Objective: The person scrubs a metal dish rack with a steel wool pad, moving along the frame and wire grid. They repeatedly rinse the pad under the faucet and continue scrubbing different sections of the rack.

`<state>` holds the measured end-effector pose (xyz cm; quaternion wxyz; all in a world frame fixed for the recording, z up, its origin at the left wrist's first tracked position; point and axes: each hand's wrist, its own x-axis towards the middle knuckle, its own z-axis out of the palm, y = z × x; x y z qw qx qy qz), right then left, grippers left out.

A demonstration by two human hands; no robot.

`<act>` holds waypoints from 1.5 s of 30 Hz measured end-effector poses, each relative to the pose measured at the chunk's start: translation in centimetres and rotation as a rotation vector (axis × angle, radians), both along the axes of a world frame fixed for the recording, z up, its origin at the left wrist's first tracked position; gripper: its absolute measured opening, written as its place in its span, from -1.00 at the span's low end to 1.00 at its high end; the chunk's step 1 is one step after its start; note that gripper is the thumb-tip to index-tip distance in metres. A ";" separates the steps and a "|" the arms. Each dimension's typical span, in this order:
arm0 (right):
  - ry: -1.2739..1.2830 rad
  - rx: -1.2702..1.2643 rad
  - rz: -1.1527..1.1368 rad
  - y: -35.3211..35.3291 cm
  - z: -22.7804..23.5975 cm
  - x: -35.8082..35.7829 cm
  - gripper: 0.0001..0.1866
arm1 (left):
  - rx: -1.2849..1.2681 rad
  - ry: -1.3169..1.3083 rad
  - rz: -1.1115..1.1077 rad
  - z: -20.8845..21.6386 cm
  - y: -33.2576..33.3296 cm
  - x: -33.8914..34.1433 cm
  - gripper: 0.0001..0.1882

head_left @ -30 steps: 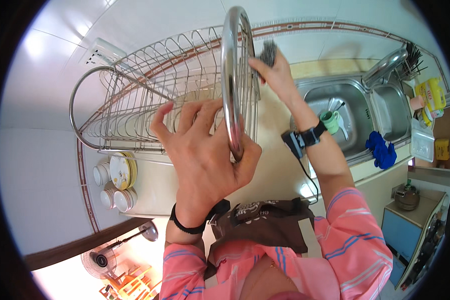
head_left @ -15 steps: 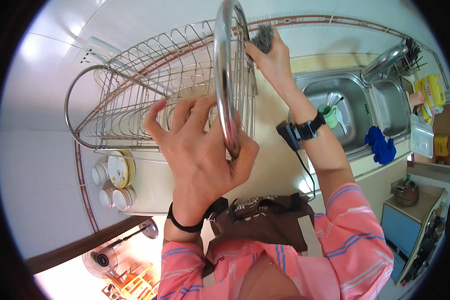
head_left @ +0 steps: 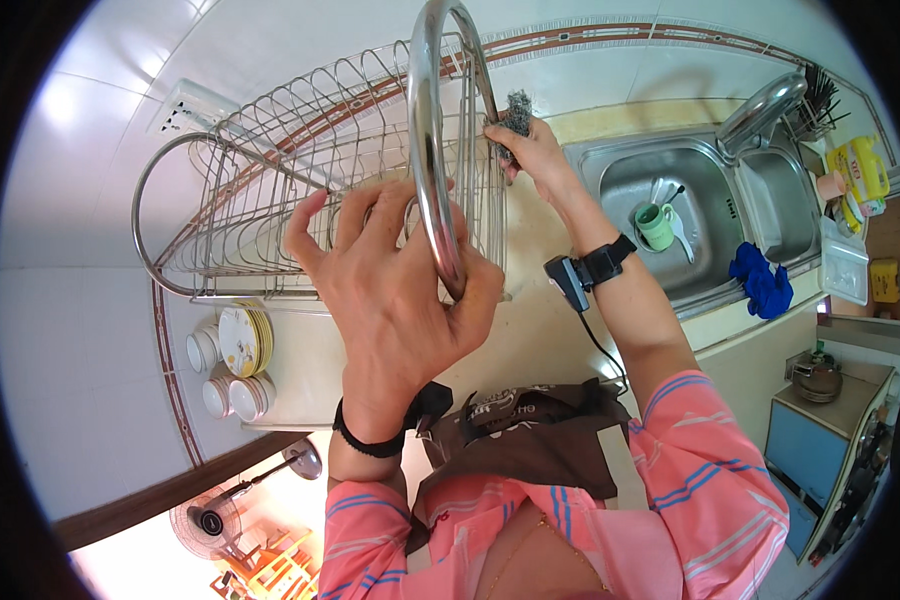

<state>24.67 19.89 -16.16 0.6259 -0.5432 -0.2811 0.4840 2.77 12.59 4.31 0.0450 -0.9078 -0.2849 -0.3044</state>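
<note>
Head view: cream counter (head_left: 545,335) beneath wire rack (head_left: 315,165), tiled wall (head_left: 610,72) behind.

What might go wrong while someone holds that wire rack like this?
The grey scrubber in the right hand might snag on the wire rack. If the rack slips from the left hand, it could knock the stacked plates near it. The cable from the right wrist device might catch too.

Bright glare whitens the wall tiles (head_left: 80,200); fisheye distortion bends edges.
</note>
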 end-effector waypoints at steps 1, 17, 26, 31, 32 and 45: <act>-0.045 -0.019 0.027 0.1 0.3 0.2 -0.71 | 0.000 -0.001 -0.001 0.0 0.0 0.0 -0.87; 0.000 -0.032 -0.021 1.6 0.1 -1.0 -0.53 | 0.066 -0.063 0.023 -0.8 0.4 0.7 -0.91; -0.540 -0.113 -0.060 2.9 1.8 -1.4 -0.70 | 0.073 -0.067 0.013 -0.9 0.8 0.6 -0.90; 0.132 0.040 0.015 0.8 0.4 -0.8 -0.81 | 0.057 -0.073 0.015 -0.7 0.3 -0.1 -0.97; 0.127 0.004 0.015 0.7 -0.1 -0.4 -0.81 | 0.063 -0.059 0.007 -0.7 0.2 -0.2 -0.98; -0.117 0.126 -0.080 -5.3 -1.7 2.0 -0.65 | 0.042 -0.084 -0.017 -0.8 -0.3 -1.0 -0.90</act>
